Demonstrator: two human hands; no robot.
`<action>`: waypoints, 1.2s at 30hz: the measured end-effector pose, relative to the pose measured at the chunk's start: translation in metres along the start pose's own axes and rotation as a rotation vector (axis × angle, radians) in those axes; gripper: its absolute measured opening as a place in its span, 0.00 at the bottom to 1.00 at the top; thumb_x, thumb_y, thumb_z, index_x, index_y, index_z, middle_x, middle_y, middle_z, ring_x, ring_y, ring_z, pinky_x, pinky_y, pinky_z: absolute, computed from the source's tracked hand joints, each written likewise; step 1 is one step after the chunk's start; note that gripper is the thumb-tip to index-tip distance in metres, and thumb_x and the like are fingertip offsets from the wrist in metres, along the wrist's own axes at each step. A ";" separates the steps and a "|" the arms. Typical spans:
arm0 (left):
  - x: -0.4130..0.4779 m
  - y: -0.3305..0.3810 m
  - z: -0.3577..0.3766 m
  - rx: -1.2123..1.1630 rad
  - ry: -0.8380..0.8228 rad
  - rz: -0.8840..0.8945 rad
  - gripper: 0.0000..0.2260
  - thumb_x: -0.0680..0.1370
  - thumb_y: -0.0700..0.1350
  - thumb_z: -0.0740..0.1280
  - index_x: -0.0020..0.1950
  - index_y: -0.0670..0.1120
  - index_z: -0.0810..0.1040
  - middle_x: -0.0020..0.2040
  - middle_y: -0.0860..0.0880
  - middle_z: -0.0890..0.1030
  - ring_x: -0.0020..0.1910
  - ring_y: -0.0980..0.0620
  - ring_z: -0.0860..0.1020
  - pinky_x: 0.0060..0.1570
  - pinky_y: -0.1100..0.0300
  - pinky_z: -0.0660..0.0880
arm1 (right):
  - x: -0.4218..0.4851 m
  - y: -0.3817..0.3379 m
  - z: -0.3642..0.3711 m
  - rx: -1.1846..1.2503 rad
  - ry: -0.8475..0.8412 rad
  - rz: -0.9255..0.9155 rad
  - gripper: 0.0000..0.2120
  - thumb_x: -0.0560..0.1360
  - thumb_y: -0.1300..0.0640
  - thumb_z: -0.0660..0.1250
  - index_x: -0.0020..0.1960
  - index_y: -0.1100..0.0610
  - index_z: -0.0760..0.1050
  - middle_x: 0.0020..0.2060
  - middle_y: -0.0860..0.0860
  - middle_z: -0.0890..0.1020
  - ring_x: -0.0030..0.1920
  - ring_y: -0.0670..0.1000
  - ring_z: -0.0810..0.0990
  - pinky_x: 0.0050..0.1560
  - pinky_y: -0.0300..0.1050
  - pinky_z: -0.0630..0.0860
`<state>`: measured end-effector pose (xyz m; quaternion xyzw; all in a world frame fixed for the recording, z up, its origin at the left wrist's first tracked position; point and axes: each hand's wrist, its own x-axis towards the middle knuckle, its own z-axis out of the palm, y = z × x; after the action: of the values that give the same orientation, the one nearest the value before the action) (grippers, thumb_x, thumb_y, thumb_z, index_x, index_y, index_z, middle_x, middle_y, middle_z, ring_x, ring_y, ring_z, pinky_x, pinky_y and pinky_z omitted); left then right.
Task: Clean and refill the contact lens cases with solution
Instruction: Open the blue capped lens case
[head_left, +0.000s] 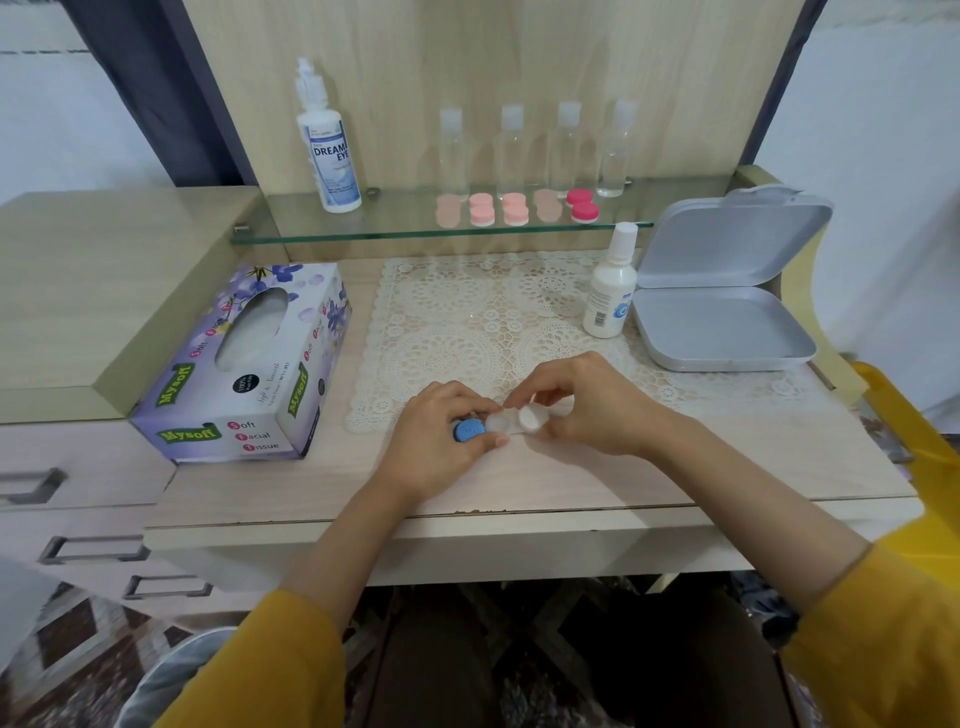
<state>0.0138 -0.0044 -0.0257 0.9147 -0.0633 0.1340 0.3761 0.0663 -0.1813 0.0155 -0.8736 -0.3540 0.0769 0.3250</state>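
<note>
Holding the lens case (501, 422) low at the front of the desk (571, 483), the person braces it from both ends, which I judge to be a twisting grip for the lids. The left hand (436, 447) curls its fingers round the blue cap (467, 431). The right hand (592, 410) pinches the white cap (530, 418) (whether it is loosened cannot be told). The case lies between the hands, touching both. The solution bottle (610, 291) stands capped, well apart.
</note>
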 end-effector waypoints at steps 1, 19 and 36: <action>0.000 0.000 0.000 0.002 0.001 0.002 0.12 0.67 0.46 0.75 0.49 0.47 0.83 0.44 0.56 0.77 0.47 0.55 0.74 0.51 0.60 0.71 | -0.001 0.000 0.000 0.023 0.004 0.009 0.14 0.67 0.67 0.70 0.49 0.53 0.82 0.44 0.48 0.83 0.45 0.49 0.79 0.49 0.42 0.76; 0.000 -0.001 0.002 0.014 0.009 0.024 0.12 0.67 0.47 0.75 0.49 0.47 0.83 0.44 0.55 0.78 0.47 0.54 0.74 0.51 0.60 0.71 | 0.000 -0.005 0.001 -0.307 -0.023 0.013 0.13 0.68 0.62 0.70 0.51 0.51 0.81 0.48 0.46 0.80 0.39 0.43 0.68 0.40 0.41 0.67; 0.000 -0.001 0.001 0.005 0.000 0.000 0.12 0.68 0.47 0.74 0.51 0.48 0.83 0.43 0.58 0.76 0.48 0.56 0.74 0.54 0.57 0.72 | -0.016 0.016 0.007 -0.256 0.155 0.158 0.19 0.67 0.49 0.73 0.56 0.53 0.78 0.51 0.47 0.77 0.52 0.52 0.70 0.53 0.46 0.69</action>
<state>0.0140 -0.0046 -0.0269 0.9155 -0.0632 0.1343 0.3739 0.0616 -0.1970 -0.0015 -0.9363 -0.2650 -0.0110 0.2301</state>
